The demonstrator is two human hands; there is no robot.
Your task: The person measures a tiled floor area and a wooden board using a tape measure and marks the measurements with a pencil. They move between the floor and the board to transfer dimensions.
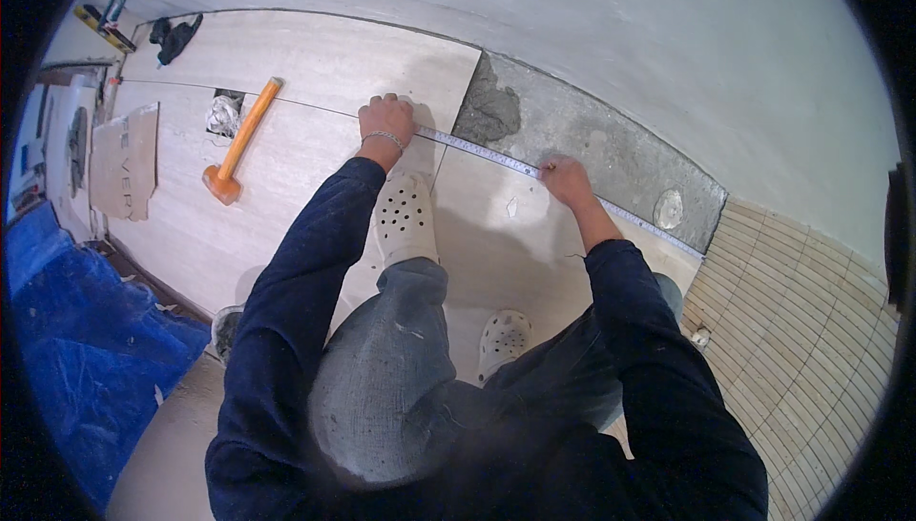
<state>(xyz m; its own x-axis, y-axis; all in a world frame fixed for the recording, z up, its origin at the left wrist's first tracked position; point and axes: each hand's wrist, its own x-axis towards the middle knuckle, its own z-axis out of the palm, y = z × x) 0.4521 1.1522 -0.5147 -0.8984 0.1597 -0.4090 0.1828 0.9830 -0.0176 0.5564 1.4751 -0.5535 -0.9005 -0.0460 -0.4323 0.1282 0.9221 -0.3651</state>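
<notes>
While your right hand (565,180) curls against the measuring tape (487,154) at two o'clock, your left hand (386,127) bends at its visible end, eleven o'clock; I cannot tell whether either grips. Beyond, grey mortar (489,106) lies at twelve.

On the left we see an orange mallet (250,132), head toward the near side, with a crumpled white wad (225,116) just left of its handle. Farther off lie a dark cloth (176,41) and, at far left, a yellow-and-black bar (107,31). Left of the mallet we find brown cardboard (124,170); nearer, a wrinkled blue sheet (100,349). Narrow beige tiling (792,321) covers the right.
</notes>
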